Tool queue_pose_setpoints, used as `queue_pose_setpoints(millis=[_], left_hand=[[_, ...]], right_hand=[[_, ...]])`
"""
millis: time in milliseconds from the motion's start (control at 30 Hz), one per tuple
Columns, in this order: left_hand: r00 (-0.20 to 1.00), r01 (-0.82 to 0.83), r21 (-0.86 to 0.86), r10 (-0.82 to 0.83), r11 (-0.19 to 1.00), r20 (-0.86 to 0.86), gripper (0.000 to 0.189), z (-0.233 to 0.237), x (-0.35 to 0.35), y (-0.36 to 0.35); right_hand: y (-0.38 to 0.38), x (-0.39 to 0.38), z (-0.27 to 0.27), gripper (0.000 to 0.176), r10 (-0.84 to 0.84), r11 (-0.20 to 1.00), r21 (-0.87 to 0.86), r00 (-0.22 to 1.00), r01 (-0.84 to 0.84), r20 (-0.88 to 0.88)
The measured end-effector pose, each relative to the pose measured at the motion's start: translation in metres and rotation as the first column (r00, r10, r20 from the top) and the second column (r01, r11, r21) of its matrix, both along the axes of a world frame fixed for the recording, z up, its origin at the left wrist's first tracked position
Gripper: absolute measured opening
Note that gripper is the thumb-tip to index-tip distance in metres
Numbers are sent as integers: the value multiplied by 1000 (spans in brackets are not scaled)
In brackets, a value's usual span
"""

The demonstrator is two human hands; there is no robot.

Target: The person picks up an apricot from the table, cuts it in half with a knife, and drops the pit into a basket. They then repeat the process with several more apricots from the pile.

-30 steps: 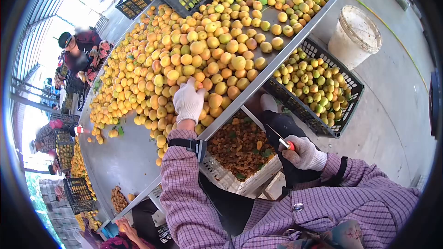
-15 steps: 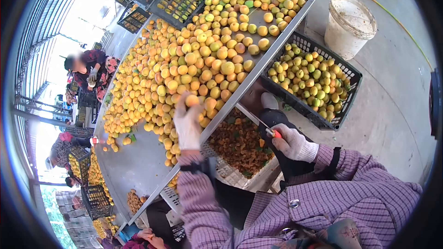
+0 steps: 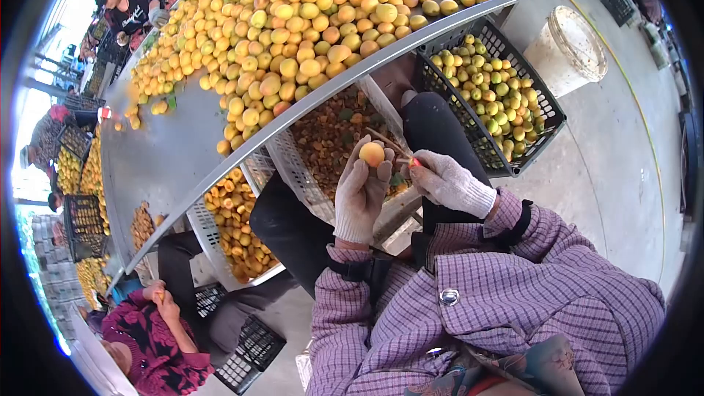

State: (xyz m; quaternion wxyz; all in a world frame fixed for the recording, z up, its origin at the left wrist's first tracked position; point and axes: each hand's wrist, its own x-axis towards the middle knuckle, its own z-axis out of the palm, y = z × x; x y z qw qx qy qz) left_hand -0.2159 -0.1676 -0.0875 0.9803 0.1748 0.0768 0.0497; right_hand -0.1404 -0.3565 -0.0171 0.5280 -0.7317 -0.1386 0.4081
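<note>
A single yellow-orange fruit is held near the centre of the view by the gloved left hand, whose fingers are narrowed around it, with much of its face left uncovered. At three o'clock from the fruit, a thin knife is gripped by the gloved right hand; its fingers are closed around the handle, of which only a bit of red is seen. The blade is pointed toward ten o'clock and is set just beside the fruit's upper side; whether the skin is touched cannot be told.

Behind the hands, at eleven o'clock from the fruit, a white crate is filled with brownish pieces. Above it, from ten to one o'clock, a large heap of whole fruit is borne by a metal table, whose bare surface is shown at ten o'clock. A small brown pile is seen on it at nine o'clock.

At two o'clock, a black crate is loaded with greenish-yellow fruit, and farther out a whitish bucket is placed on the floor. At eight o'clock, orange fruit pieces are contained in another white crate, beside a seated co-worker. Another co-worker is seen beyond the table at ten o'clock.
</note>
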Motion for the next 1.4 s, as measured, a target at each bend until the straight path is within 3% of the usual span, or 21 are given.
queue_pose_setpoints(millis=[267,400,600,667,700,767,967,1033,1067,1133,1200,1233,1300,1333,1400], left_hand=[[999,-13,70,16,997,-34,56,11,-14,-6],[1000,-6,129,6,992,4,53,21,-18,-5],[999,41,198,-37,979,-22,52,29,-20,-5],[999,50,190,-48,980,-17,51,32,-22,-6],[998,58,181,-56,982,-13,51,34,-22,-6],[998,54,193,-46,980,-42,51,28,-22,-8],[998,23,202,-10,979,-67,45,21,-19,-12],[998,16,268,2,963,-65,44,45,-27,-16],[994,13,286,19,958,-109,43,53,-29,-15],[988,-8,296,54,955,-146,40,50,-26,-13],[994,-24,312,57,950,-97,38,27,-21,-15],[998,-25,335,45,942,-52,38,18,-19,-16],[993,3,304,33,953,-115,45,20,-20,-16],[993,12,300,24,954,-116,47,19,-19,-16],[996,1,345,30,939,-87,49,17,-18,-15]], right_hand=[[16,-32,3,33,70,977,-213,982,-31,178],[16,-34,-5,32,49,983,-186,979,-12,199],[12,-31,4,33,-11,993,-117,1000,10,-15],[7,-31,1,33,36,991,-134,987,-15,156],[6,-33,3,33,34,991,-132,987,-13,157],[3,-39,12,32,141,967,-248,925,-53,354],[5,-42,10,22,182,947,-319,886,-41,426],[2,-45,-8,20,163,962,-274,836,-16,524],[6,-46,-1,21,152,940,-340,879,13,452],[9,-50,6,22,179,954,-300,820,-9,544],[3,-37,-16,31,171,962,-267,889,-57,425],[-3,-27,-37,34,160,979,-172,945,-114,284],[10,-27,4,37,123,948,-302,991,-104,43],[10,-26,0,37,134,950,-293,990,-114,51],[6,-27,-9,39,175,970,-210,954,-124,242]])
